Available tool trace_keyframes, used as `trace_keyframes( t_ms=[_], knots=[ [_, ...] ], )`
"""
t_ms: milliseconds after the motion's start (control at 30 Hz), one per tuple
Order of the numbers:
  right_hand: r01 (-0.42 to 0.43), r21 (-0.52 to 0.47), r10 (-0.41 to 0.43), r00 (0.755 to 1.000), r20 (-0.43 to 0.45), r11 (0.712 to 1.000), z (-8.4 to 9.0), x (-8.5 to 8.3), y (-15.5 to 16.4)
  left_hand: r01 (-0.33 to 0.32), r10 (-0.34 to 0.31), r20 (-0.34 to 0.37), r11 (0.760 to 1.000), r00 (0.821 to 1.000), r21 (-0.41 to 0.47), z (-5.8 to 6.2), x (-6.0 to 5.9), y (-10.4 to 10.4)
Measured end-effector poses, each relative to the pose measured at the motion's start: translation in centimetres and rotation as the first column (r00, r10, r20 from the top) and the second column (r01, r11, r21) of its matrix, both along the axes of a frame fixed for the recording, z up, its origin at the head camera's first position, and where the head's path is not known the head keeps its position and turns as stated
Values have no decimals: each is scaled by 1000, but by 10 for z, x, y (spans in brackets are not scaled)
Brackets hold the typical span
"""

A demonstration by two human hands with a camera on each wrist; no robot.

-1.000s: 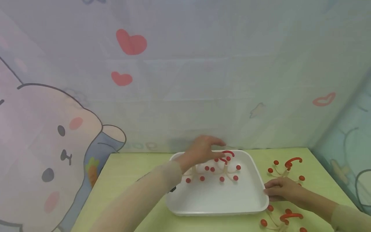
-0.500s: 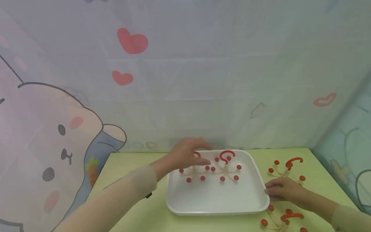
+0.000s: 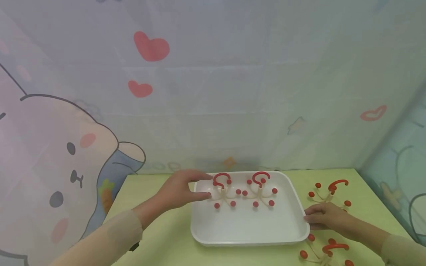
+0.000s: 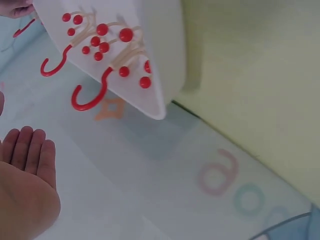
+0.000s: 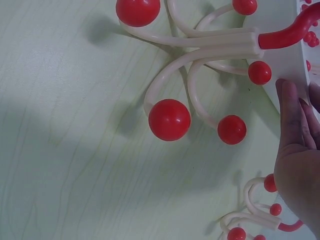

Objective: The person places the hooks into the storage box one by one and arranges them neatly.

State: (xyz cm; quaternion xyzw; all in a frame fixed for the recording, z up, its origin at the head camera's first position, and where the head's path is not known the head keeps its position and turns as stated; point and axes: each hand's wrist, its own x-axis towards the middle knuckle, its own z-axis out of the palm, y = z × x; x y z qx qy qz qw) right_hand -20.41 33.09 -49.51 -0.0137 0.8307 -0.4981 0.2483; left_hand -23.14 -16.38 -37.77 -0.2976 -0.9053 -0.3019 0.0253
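A white tray (image 3: pixel 249 229) holds two claw hangers, each with a red hook, pale curved arms and red ball tips: a left hanger (image 3: pixel 223 193) and a right hanger (image 3: pixel 260 193). My left hand (image 3: pixel 181 190) is at the tray's left rim with thumb and fingers extended and apart, holding nothing; its fingertips overlap the rim beside the left hanger. In the left wrist view, that hand (image 4: pixel 30 175) shows straight fingers. My right hand (image 3: pixel 327 218) pinches the tray's right rim. In the right wrist view, its fingers (image 5: pixel 291 115) lie along the tray's outer wall.
To the right of the tray on the pale green table (image 3: pixel 153 221), one hanger (image 3: pixel 328 198) lies behind my right hand and another hanger (image 3: pixel 324 260) in front, cut off by the frame. A printed cloth wall (image 3: pixel 213 129) rises at the table's back edge.
My left hand has moved left from over the hangers to the tray's left rim, uncovering the left hanger. The right hand and the tray have stayed in place.
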Motion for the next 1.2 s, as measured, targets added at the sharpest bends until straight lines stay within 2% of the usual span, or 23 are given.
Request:
trace_keyframes(
  t_ms=[167,267,400,500,667,733,967,1200],
  knots=[
    [-13,-5,12,1000,-6,1000,-2,0,2,-55,46,104,995,994,82,-18,11,-28],
    [-19,-13,19,1000,-7,1000,-3,-1,3,-88,67,178,990,982,111,-30,18,-43],
    [-29,-26,29,1000,-9,999,-4,0,5,-136,95,271,981,958,138,-43,28,-55],
    [-36,-28,36,999,-12,999,-4,0,5,-184,120,341,969,932,164,-53,35,-61],
    [-24,-12,24,1000,-9,1000,-3,1,4,-293,192,449,942,873,167,-68,44,-63],
    [-19,-3,19,1000,-9,1000,-2,1,3,-339,207,505,923,838,184,-72,48,-62],
    [-27,24,28,999,-43,999,4,2,1,-467,192,662,843,725,267,-84,56,-49],
    [-17,11,17,999,-31,1000,5,3,1,-557,182,770,790,612,256,-94,64,-39]
  ],
)
